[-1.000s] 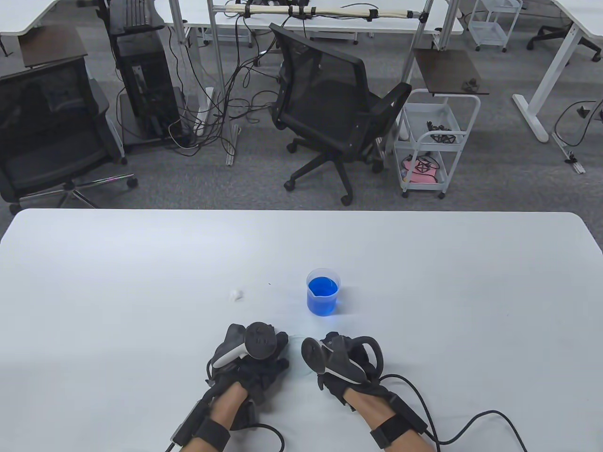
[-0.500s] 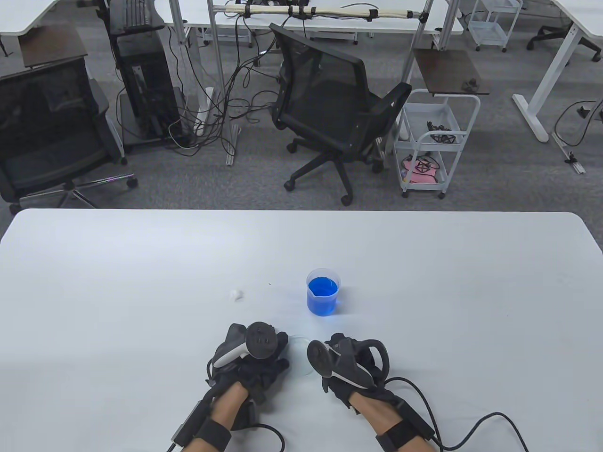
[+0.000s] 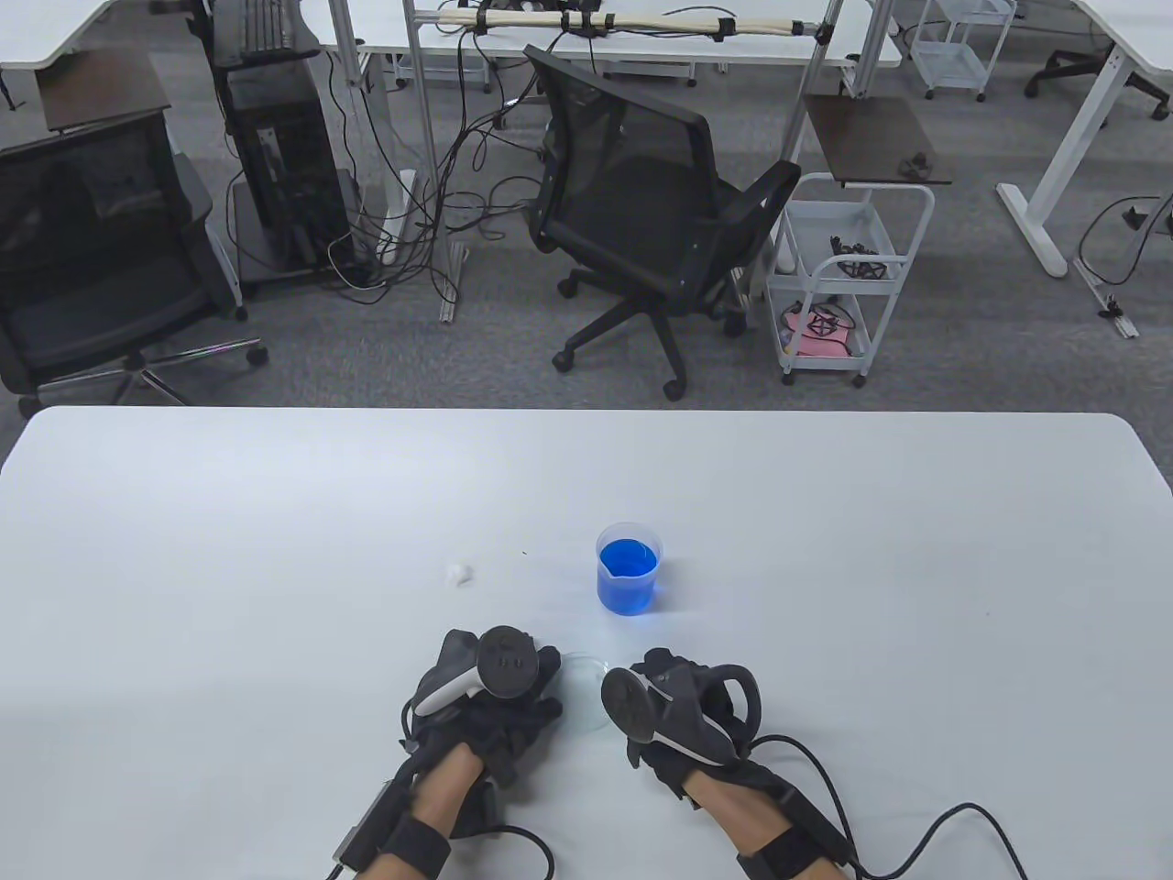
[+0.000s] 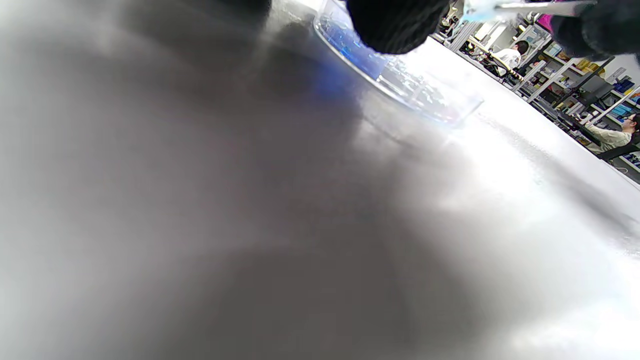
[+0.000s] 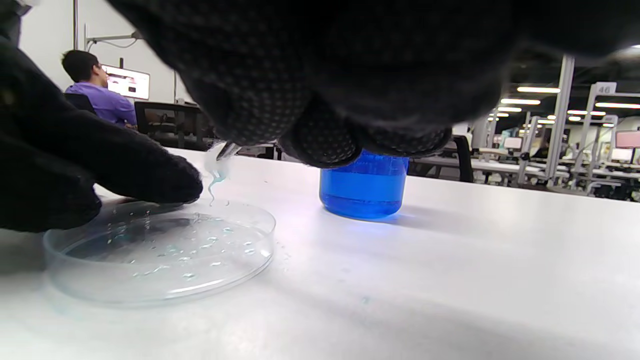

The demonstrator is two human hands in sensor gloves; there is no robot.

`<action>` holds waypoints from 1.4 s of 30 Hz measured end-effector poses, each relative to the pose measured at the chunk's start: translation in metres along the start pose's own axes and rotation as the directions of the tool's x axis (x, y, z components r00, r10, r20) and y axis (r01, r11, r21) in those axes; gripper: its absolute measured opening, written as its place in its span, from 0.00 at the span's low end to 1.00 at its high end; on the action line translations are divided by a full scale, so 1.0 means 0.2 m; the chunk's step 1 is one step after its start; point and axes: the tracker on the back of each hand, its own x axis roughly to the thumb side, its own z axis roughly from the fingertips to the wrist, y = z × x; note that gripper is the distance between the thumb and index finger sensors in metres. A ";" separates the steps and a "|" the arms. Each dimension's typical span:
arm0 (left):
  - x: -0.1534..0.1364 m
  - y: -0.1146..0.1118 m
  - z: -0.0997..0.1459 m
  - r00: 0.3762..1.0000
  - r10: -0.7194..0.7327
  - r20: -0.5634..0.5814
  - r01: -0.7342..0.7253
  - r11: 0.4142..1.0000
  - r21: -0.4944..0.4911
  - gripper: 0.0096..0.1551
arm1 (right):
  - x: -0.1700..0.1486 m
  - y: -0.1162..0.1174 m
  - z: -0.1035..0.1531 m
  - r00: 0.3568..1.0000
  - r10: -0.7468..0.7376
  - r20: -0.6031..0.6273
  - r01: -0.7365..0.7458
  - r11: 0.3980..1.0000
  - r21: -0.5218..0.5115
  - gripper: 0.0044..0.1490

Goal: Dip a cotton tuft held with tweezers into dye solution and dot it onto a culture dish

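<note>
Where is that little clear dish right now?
In the table view the culture dish sits on the white table near the front edge, between the left hand and right hand, just in front of the blue beaker.

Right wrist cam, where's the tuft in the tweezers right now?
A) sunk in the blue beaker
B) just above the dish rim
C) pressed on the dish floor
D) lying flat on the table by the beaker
B. In the right wrist view the tuft hangs in the tweezers just over the far rim of the dish, a thin strand trailing down, while the beaker stands apart behind.
</note>
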 end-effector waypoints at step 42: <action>-0.01 0.00 0.00 1.000 0.016 -0.006 -0.016 1.000 -0.009 0.39 | 0.08 0.02 -0.04 0.999 0.004 0.034 -0.003 1.000 -0.023 0.24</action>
